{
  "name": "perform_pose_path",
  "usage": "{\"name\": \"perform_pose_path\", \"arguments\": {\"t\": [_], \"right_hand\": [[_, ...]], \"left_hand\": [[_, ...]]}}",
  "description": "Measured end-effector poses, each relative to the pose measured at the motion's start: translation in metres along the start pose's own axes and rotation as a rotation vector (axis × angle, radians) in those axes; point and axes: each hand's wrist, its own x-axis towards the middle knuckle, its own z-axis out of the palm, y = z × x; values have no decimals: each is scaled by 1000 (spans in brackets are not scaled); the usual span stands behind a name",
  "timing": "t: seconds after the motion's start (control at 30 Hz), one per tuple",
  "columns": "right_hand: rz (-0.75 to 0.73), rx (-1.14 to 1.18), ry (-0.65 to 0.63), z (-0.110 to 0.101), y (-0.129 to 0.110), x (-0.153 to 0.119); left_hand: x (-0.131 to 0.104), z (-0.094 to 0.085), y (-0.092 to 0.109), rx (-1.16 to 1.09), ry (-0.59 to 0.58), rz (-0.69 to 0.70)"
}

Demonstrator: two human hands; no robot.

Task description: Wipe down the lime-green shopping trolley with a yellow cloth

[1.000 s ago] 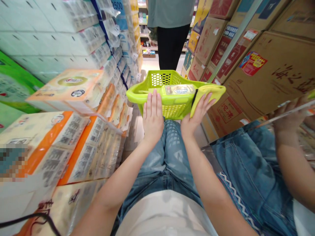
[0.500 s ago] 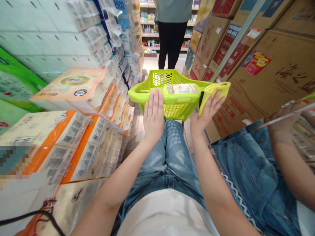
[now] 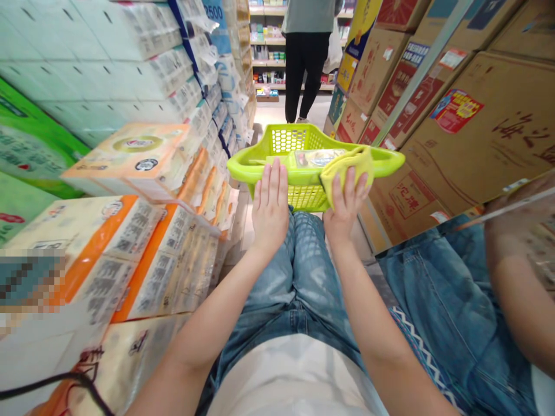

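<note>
A lime-green basket (image 3: 303, 174) with a perforated wall stands in front of my knees. My left hand (image 3: 270, 205) lies against the left part of its near rim, fingers stretched out, holding nothing. A folded yellow cloth (image 3: 347, 164) covers part of the rim on the right. My right hand (image 3: 346, 202) presses that cloth to the rim, with fingers over its near side. Inside the basket lies a packet (image 3: 316, 157) with a clear window, partly hidden by the cloth.
Wrapped tissue packs (image 3: 130, 144) are stacked on the left. Cardboard boxes (image 3: 472, 133) rise on the right, with a mirror-like surface (image 3: 455, 300) below them. A person (image 3: 307, 63) in dark trousers stands ahead, before shelves (image 3: 269, 58).
My right hand and the yellow cloth have moved left along the basket rim, baring its right end. My left hand stays in place. The person ahead has shifted their legs and is slightly farther off.
</note>
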Motion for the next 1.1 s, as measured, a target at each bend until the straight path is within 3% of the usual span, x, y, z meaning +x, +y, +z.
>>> {"name": "perform_pose_path", "arguments": {"t": [0.1,0.2,0.33,0.4,0.53,0.67,0.77,0.9,1.0,1.1], "right_hand": [[175,44,159,-12,10,9],[214,80,172,-16,-13,9],[-40,68,17,-2,-58,-4],[-157,56,-61,7,-67,-10],[-180,58,-27,14,-39,-9],[31,101,155,-2,9,6],[171,148,232,-19,15,16],[178,114,134,-32,-30,18],[25,60,-57,-36,-70,12],[-136,16,-171,-38,-85,8]], "left_hand": [[0,3,3,2,17,4],[0,6,7,15,29,-7],[-1,7,5,19,48,-22],[-1,6,3,32,45,-22],[-1,3,-1,42,26,2],[-1,3,1,52,14,6],[0,5,5,13,6,-17],[0,4,8,-19,-5,-52],[0,2,7,-39,-15,-61],[0,0,4,-39,-16,-59]]}}
